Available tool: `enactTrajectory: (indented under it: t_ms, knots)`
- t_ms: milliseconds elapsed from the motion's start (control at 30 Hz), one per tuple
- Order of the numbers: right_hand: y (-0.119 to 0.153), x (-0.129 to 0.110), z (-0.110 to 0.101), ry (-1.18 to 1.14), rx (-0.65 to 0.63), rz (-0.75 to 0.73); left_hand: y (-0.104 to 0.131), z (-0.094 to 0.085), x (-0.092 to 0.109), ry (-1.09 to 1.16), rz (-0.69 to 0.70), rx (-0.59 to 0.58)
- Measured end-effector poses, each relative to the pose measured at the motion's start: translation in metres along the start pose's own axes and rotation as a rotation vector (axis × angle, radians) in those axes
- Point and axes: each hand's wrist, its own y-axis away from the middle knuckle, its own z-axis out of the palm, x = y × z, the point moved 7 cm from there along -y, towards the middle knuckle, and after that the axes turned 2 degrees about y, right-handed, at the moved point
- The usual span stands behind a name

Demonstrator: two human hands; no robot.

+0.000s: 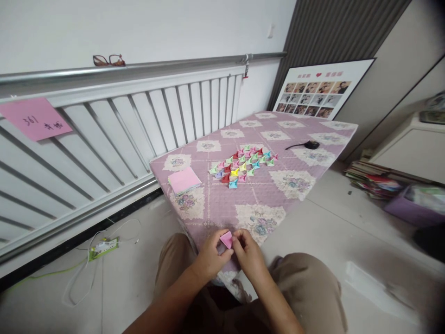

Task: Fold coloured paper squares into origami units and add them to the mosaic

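Note:
Both my hands meet at the near corner of the table, pinching one small folded pink paper piece (226, 239). My left hand (210, 256) grips its left side and my right hand (248, 254) grips its right side. Farther out on the floral purple tablecloth (306, 134) lie several folded paper pieces (243, 165) in pink, red, green, yellow and blue, laid out in a flat cluster. A pink pad of paper squares (184, 180) rests near the table's left edge.
A small black object with a cord (308, 145) lies toward the far right of the table. A white radiator (104, 134) runs along the left wall, with glasses (109, 60) on top and a pink note (34, 118). Books (373, 178) are stacked on the floor at right.

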Motion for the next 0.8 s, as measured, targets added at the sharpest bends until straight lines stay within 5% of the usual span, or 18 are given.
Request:
enactTrajectory:
  t_ms: [267, 567, 800]
  knots:
    - [0.009, -0.022, 0.001, 0.069, -0.208, -0.306, -0.002, 0.002, -0.004, 0.314, -0.163, -0.093]
    - [0.005, 0.016, 0.006, -0.172, -0.095, -0.037, -0.001, 0.011, -0.018, 0.362, -0.403, -0.106]
    - [0.003, 0.045, 0.009, -0.537, -0.042, 0.2, -0.006, 0.021, -0.019, 0.198, -0.368, -0.088]
